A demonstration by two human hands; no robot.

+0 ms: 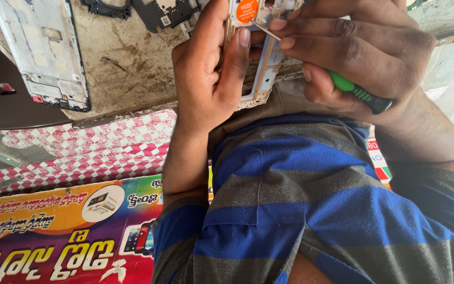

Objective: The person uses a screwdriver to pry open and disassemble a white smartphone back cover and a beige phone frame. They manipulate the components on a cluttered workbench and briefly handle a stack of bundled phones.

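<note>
I hold the frame [262, 68] upright in my left hand [206, 79], the fingers closed around its edge and the thumb pressed flat along its side. It sits just above my chest, out past the near edge of the bench [132, 68]. My right hand [358, 52] is pinched around a screwdriver [358, 92], its green and black handle tucked into the palm, the thin metal shaft running under my fingertips to the top part of the frame.

As I judge it, I am in the middle of working a small fastener or clip on the frame; the tip itself is hidden behind my fingers, so I cannot tell what it sits in. The next move calls for a steady left grip and light, straight pressure from the tip, so it does not skip across the thin metal.

The frame is pale, flat and slotted, with a round orange sticker [247, 9] near its top. On the bench, scuffed and stained brown, lies a second frame [43, 50], white-grey with a dark rim, and two black plastic parts [161, 11] beyond it. Below the bench hangs a red-and-white checked cloth [90, 147] over a glossy bright poster [64, 236]. My shirt [300, 210] is soft, striped blue and grey.
</note>
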